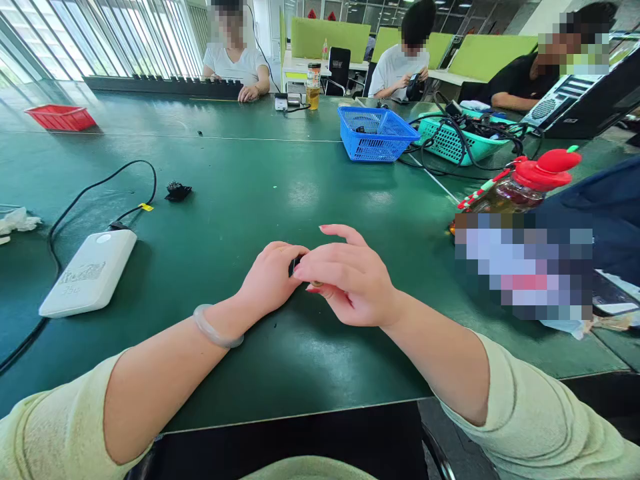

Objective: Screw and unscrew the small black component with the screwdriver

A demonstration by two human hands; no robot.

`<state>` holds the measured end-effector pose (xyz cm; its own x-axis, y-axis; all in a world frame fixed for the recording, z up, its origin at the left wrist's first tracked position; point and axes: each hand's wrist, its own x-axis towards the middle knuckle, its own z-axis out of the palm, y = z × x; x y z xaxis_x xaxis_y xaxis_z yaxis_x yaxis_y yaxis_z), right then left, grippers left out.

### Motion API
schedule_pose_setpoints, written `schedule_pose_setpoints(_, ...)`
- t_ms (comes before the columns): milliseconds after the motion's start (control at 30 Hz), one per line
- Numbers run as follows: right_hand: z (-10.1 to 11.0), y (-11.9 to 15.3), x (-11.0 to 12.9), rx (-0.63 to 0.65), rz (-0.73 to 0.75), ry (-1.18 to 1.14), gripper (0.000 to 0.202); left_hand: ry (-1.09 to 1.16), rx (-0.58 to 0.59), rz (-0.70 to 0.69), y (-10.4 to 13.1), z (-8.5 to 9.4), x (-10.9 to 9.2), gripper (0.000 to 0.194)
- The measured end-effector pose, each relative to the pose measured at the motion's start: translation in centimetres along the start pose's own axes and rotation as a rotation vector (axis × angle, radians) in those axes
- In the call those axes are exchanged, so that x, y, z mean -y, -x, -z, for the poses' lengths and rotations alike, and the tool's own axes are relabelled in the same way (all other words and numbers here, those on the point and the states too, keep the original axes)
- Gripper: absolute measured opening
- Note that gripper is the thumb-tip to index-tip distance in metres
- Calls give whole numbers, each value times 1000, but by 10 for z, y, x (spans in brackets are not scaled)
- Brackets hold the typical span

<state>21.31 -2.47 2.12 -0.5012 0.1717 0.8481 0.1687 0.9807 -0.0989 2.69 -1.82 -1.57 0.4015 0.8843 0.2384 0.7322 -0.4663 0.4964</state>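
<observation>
Both hands meet over the green table (pixel 210 220), near its front edge. My left hand (pixel 273 277) has its fingers closed round a small black object (pixel 295 265), mostly hidden by the fingers. Touching it from the right is my right hand (pixel 350 277), with thumb and fingers pinched on something small and brownish at the fingertips, too hidden to name; one finger is raised. To the left lies a white power bank (pixel 90 273) with a black cable. A small black crumpled piece (pixel 178 192) rests behind it.
A red basket (pixel 61 117) stands far left. Farther back are a blue basket (pixel 377 137) and a teal basket (pixel 450 143) with black cables. A red-lidded bottle (pixel 530 183) and dark cloth (pixel 600 207) are at the right. Three people sit across the table.
</observation>
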Motion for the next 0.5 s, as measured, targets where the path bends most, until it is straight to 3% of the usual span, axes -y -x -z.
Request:
schedule_pose_setpoints(167, 2, -2, 0, -95, -68, 57, 15, 23, -18, 31, 0, 2, -4, 12)
schedule_pose_setpoints(367, 2, 2, -8, -197, -196, 25, 18, 28, -23, 63, 0, 3, -6, 18)
schedule_pose_setpoints(500, 1, 8, -13, -221, -395, -111, 22, 13, -11, 94, 0, 5, -8, 22)
